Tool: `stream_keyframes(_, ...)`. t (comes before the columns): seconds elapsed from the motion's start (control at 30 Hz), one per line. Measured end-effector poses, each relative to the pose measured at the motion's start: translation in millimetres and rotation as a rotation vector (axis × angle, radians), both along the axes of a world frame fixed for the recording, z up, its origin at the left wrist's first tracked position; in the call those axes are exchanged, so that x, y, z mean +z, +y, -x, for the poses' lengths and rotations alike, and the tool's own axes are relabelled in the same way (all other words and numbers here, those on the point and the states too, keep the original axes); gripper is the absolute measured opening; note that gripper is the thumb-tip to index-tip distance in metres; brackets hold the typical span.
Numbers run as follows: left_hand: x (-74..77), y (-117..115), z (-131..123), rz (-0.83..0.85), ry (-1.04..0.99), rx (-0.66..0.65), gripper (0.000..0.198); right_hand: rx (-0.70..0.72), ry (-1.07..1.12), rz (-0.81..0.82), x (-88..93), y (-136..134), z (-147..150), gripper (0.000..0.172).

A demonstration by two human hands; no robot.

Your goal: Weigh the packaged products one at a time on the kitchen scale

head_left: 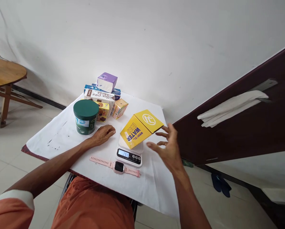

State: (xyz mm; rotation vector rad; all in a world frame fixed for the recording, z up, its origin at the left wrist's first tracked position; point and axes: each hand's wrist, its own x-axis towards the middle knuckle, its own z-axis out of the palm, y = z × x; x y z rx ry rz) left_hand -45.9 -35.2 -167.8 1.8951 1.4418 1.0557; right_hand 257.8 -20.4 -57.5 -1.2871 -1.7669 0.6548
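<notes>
A yellow box (137, 129) with WATER printed on its side stands tilted on a white kitchen scale (129, 156), whose lit display shows digits. My right hand (165, 144) is just right of the box, fingers spread and curved, with nothing visible in it. My left hand (102, 135) rests on the white cloth left of the scale, its fingers curled together; what they hold, if anything, is hidden. In front of the scale lies a pink-strapped smartwatch (119, 167). Behind my left hand stands a green tub (86, 117) with its lid on.
At the back are a purple tissue pack (107, 81), a Su-per Meal box (99, 96), a yellow snack box (103, 111) and an orange carton (120, 108). A wall runs behind the table. A wooden stool (7, 71) stands far left; a towel (233, 106) hangs at right.
</notes>
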Motion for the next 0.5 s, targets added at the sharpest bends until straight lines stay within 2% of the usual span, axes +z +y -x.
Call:
stream_keyframes(0.13, 0.3, -1.4, -0.6, 0.007, -0.002, 0.012, 0.029, -0.092, -0.110, -0.053, -17.8, -6.6, 31.8, 0.097)
stream_keyframes(0.27, 0.1, -3.5, -2.0, 0.007, -0.015, 0.013, 0.027, -0.083, 0.045, 0.021, -19.8, 2.6, 33.6, 0.082)
stream_keyframes(0.37, -1.2, -4.6, -3.1, 0.016, -0.022, 0.014, 0.026, -0.058, 0.151, 0.065, -11.5, 28.5, 16.8, 0.075)
stream_keyframes(0.5, -2.4, -5.8, -4.8, 0.043, -0.027, 0.012, 0.025, -0.062, 0.150, -0.083, 2.6, 90.2, 3.5, 0.079)
